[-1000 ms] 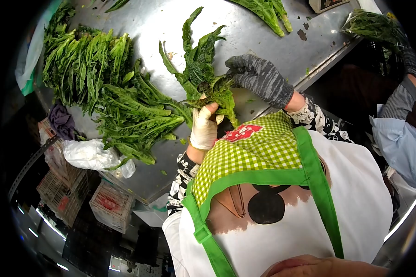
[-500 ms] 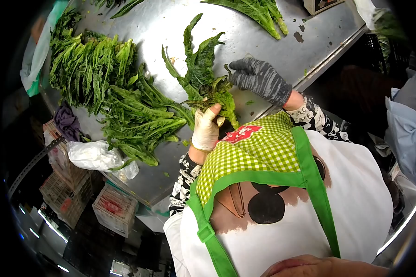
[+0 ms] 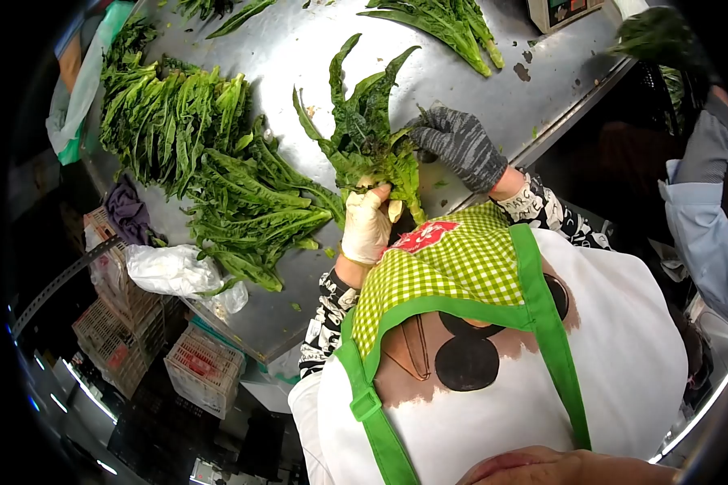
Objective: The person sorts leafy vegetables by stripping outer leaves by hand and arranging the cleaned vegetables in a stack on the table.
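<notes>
My left hand (image 3: 366, 225), in a pale glove with the thumb bare, is closed round the lower stalks of a bunch of leafy greens (image 3: 362, 121). The long dark leaves fan out away from me, with some yellowed ones near the base. My right hand (image 3: 461, 148), in a grey striped knit glove, is at the right side of this bunch, its bent fingers closed at a leaf edge. Its fingertips are partly hidden. To the left of my left hand lies a pile of greens (image 3: 251, 214), beside a long row of greens (image 3: 174, 121).
The metal table (image 3: 287, 61) carries more greens (image 3: 453, 32) at the back and a scale (image 3: 562, 10) at its far edge. A white plastic bag (image 3: 170, 271) and purple cloth (image 3: 129, 212) lie left. Crates (image 3: 205, 365) stand below. Another person's sleeve (image 3: 700, 230) is at right.
My right hand has shifted slightly down, its fingers more bent at the leaves. The held bunch has turned a little, its leaves more spread. At far right, another person's greens have moved left.
</notes>
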The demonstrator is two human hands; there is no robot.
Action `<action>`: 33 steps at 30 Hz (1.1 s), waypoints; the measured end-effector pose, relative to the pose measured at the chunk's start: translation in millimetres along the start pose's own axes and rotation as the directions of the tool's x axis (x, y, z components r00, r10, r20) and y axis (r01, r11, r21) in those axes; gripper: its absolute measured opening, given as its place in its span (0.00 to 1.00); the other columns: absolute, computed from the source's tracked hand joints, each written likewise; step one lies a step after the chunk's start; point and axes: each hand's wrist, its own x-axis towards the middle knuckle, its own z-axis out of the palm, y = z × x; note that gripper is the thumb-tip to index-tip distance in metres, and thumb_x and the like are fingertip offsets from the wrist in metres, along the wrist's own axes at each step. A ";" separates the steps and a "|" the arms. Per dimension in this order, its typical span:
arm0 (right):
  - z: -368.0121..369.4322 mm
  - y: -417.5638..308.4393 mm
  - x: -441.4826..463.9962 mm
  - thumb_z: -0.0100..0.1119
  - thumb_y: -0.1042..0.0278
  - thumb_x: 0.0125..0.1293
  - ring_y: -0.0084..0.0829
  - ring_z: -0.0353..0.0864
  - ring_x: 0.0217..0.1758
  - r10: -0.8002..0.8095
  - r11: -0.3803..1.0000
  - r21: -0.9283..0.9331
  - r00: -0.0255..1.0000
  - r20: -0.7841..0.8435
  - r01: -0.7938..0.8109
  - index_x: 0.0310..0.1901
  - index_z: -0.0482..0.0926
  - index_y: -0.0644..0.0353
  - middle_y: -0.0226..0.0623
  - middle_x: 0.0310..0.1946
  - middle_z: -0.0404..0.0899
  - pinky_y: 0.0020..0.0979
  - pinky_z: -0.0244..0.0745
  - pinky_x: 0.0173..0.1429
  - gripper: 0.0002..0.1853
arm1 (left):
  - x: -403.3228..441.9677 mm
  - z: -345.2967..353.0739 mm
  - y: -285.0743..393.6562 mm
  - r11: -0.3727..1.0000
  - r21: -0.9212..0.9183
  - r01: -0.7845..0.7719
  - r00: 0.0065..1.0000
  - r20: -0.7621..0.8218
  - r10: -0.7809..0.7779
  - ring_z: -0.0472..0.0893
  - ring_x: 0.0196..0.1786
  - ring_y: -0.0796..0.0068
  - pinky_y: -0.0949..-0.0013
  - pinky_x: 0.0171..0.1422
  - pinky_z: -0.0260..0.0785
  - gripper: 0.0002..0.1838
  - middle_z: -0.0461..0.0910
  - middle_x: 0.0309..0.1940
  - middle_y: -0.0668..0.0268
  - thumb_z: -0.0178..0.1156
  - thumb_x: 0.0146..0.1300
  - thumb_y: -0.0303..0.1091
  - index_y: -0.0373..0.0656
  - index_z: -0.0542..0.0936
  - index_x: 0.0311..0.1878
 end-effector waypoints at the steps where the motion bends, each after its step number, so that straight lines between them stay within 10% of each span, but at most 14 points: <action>1: -0.6 -1.7 0.4 0.57 0.65 0.65 0.24 0.80 0.29 0.063 0.996 0.059 0.998 -0.013 -0.063 0.40 0.81 0.67 0.40 0.28 0.81 0.27 0.75 0.37 0.12 | 1.5 -2.0 -1.6 1.000 -0.028 -0.009 1.000 -0.011 0.009 0.74 0.22 0.79 0.75 0.25 0.66 0.05 0.74 0.26 0.70 0.60 0.61 0.25 0.39 0.73 0.38; 7: -1.4 9.5 2.9 0.61 0.61 0.63 0.24 0.81 0.32 0.119 0.965 0.235 0.993 -0.004 -0.114 0.42 0.80 0.66 0.39 0.31 0.83 0.28 0.75 0.40 0.15 | 0.3 8.7 2.9 0.995 0.056 -0.077 0.996 0.056 0.073 0.74 0.22 0.78 0.75 0.27 0.67 0.10 0.73 0.26 0.70 0.61 0.62 0.29 0.39 0.71 0.42; 11: 6.7 -4.0 -4.2 0.67 0.56 0.58 0.33 0.81 0.42 -0.097 0.979 -0.169 0.992 0.080 0.109 0.46 0.80 0.60 0.40 0.38 0.83 0.34 0.74 0.49 0.19 | 7.1 11.4 3.8 0.888 0.446 -0.115 0.991 0.112 0.072 0.76 0.22 0.81 0.77 0.28 0.68 0.13 0.80 0.25 0.65 0.64 0.62 0.36 0.35 0.75 0.40; 14: 11.5 -5.4 -12.8 0.66 0.55 0.58 0.35 0.82 0.41 -0.051 0.991 -0.127 0.998 -0.031 0.047 0.47 0.79 0.62 0.43 0.39 0.83 0.35 0.74 0.49 0.21 | 8.9 21.1 4.6 0.779 0.571 -0.259 0.955 0.273 0.117 0.74 0.22 0.84 0.78 0.27 0.67 0.15 0.78 0.19 0.67 0.64 0.62 0.40 0.35 0.78 0.35; 22: 4.3 26.7 -16.9 0.57 0.68 0.63 0.48 0.79 0.37 -0.300 0.861 -0.473 0.939 -0.171 0.188 0.44 0.77 0.67 0.53 0.33 0.79 0.40 0.72 0.42 0.12 | 27.5 28.4 -8.3 0.958 0.280 -0.061 0.998 0.036 0.053 0.79 0.26 0.74 0.72 0.29 0.71 0.14 0.80 0.27 0.61 0.52 0.69 0.38 0.35 0.77 0.35; 27: -9.7 34.6 -17.8 0.58 0.64 0.64 0.35 0.80 0.32 0.082 0.996 -0.029 0.977 -0.196 -0.089 0.40 0.78 0.68 0.47 0.29 0.81 0.36 0.73 0.41 0.13 | 32.0 36.1 -8.2 0.978 0.211 -0.004 0.997 0.079 -0.013 0.79 0.26 0.72 0.70 0.30 0.71 0.14 0.81 0.31 0.59 0.47 0.70 0.35 0.34 0.76 0.37; 33: -20.1 41.2 -33.8 0.65 0.51 0.60 0.33 0.81 0.42 0.033 0.997 -0.058 0.954 -0.298 -0.052 0.49 0.77 0.69 0.47 0.39 0.82 0.32 0.74 0.49 0.27 | 50.1 53.7 -14.5 0.969 0.246 0.022 0.980 0.187 -0.069 0.78 0.30 0.74 0.71 0.32 0.69 0.16 0.80 0.34 0.62 0.48 0.71 0.40 0.35 0.76 0.42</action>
